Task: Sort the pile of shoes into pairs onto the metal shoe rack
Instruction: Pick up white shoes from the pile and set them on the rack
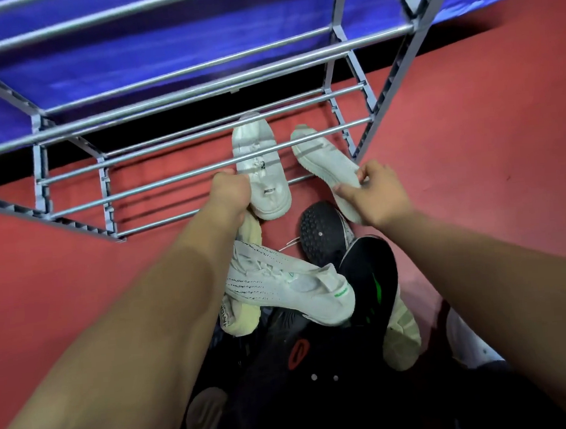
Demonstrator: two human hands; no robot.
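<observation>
Two white shoes lie sole-up at the lower bars of the metal shoe rack (177, 180). My left hand (231, 193) grips the side of the left white shoe (261, 168), whose toe pokes under the bars. My right hand (373, 190) pinches the heel end of the right white shoe (325, 163), which tilts toward the rack's right post. Below my hands is the pile: a white knit sneaker (287, 281) with green trim, a black shoe with a studded sole (322, 233), and a black shoe with a green stripe (370, 271).
The floor (488, 130) is red. A blue cloth (160, 48) hangs behind the rack's upper bars. More dark shoes (297, 365) and a cream-soled shoe (401, 333) fill the pile close to me. The rack's right legs (396, 76) slant down beside the right white shoe.
</observation>
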